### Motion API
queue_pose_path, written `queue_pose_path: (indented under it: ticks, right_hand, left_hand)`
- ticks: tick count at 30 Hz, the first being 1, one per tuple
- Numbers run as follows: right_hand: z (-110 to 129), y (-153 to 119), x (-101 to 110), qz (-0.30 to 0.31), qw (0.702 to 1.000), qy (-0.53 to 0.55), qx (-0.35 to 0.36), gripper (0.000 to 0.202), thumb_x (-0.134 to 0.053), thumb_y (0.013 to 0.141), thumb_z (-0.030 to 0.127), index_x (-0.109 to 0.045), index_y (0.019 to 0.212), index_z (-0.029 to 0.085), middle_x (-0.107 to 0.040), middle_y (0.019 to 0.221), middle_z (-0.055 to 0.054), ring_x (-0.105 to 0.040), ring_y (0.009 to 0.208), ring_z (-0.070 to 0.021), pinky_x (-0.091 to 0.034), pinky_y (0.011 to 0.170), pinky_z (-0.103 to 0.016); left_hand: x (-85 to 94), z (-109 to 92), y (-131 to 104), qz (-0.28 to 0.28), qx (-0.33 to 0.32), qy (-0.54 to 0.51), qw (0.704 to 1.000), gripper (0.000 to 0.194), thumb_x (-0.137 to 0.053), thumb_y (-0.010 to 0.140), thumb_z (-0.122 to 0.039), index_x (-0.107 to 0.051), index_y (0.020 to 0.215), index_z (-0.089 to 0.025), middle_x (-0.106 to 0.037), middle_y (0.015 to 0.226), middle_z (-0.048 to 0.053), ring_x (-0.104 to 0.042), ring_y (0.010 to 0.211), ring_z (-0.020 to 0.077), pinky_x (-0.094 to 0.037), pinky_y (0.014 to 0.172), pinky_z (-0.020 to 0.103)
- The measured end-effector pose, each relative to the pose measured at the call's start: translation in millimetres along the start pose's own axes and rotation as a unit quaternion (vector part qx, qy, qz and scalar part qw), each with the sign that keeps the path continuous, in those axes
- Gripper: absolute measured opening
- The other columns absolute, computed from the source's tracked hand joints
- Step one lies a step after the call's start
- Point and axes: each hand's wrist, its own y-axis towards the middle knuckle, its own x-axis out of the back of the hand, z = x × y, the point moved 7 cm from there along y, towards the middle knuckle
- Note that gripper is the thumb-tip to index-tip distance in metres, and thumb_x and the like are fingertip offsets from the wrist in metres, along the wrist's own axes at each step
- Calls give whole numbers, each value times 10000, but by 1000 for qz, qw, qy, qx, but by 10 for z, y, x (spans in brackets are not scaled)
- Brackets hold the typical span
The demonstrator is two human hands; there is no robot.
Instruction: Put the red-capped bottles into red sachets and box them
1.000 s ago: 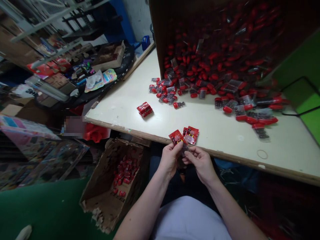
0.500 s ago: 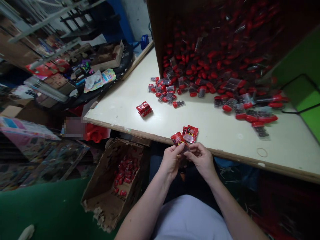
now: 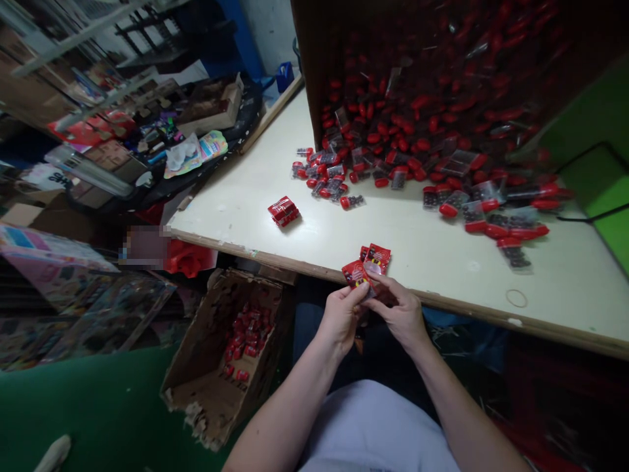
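Observation:
At the near edge of the table, my left hand (image 3: 341, 314) pinches a small red printed card (image 3: 356, 274) with yellow and black artwork, its thumb lying on the front. My right hand (image 3: 401, 311) closes on the card's right side, with the index finger along the upper edge and the thumb near the lower edge. Just beyond my fingers, a couple more red cards (image 3: 379, 257) lie overlapping on the table. A compact stack of red cards (image 3: 284, 211) sits farther left. Whatever is behind the held card is hidden.
Small clear packs with red caps and dark beads (image 3: 354, 201) spill from a large tipped box (image 3: 305, 72) onto the white table (image 3: 236, 210). A rubber band (image 3: 516, 297) lies at right. Below left, a torn cardboard box (image 3: 196, 387) holds several red-capped pieces (image 3: 250, 331).
The held card has shifted slightly right and tilted. My right index finger has moved from a low pinch up along the card's upper edge. The things on the table stay put.

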Motion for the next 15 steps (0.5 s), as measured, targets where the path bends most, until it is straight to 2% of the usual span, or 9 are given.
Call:
queue_pose_path:
  ticks: [5, 8, 10, 12, 14, 15]
  right_hand:
    - [18, 35, 20, -19, 1000, 15, 16, 429, -750, 680, 313, -666, 1101, 300, -673, 1102, -25, -638, 898, -226, -498, 833, -359]
    - [43, 33, -3, -19, 999, 7, 28, 419, -739, 697, 314, -661, 1109, 304, -657, 1141, -25, -618, 977, -234, -467, 898, -373]
    - [71, 19, -14, -16, 999, -4, 28, 436, -738, 698, 325, -652, 1125, 306, -662, 1118, -29, -622, 949, -232, -476, 877, -371]
    - [99, 28, 0, 0, 1000, -9, 20, 491, -738, 695, 344, -624, 1171, 304, -684, 1015, -31, -636, 840, -215, -509, 791, -349]
    - [123, 106, 119, -2, 999, -26, 20, 523, -722, 709, 370, -596, 1209, 285, -683, 879, -22, -625, 724, -189, -518, 698, -319]
    - [132, 185, 236, -18, 999, -46, 24, 515, -704, 723, 385, -594, 1212, 266, -673, 829, -19, -613, 683, -178, -513, 663, -309]
  left_hand:
    - [2, 2, -7, 5, -4, 4, 1000, 332, -759, 619, -417, -680, 726, -112, -521, 511, -5, -478, 497, 78, -368, 543, 219]
    - [-8, 19, -7, 5, -2, 3, 1000, 324, -756, 627, -411, -680, 730, -113, -530, 512, -3, -497, 508, 80, -381, 551, 214]
    - [-23, 16, 3, 8, -1, -1, 1000, 317, -753, 634, -401, -681, 742, -112, -565, 533, 9, -531, 532, 91, -403, 577, 219]
    - [-2, -28, 23, 5, -5, -6, 1000, 319, -755, 636, -382, -684, 780, -107, -636, 624, 46, -589, 603, 117, -434, 640, 236]
    - [131, -138, 44, -21, -20, -1, 1000, 342, -761, 628, -366, -684, 830, -101, -690, 765, 97, -640, 718, 157, -453, 717, 263]
    - [261, -223, 49, -46, -35, 8, 998, 359, -767, 619, -362, -682, 849, -99, -700, 818, 117, -653, 769, 178, -457, 745, 275]
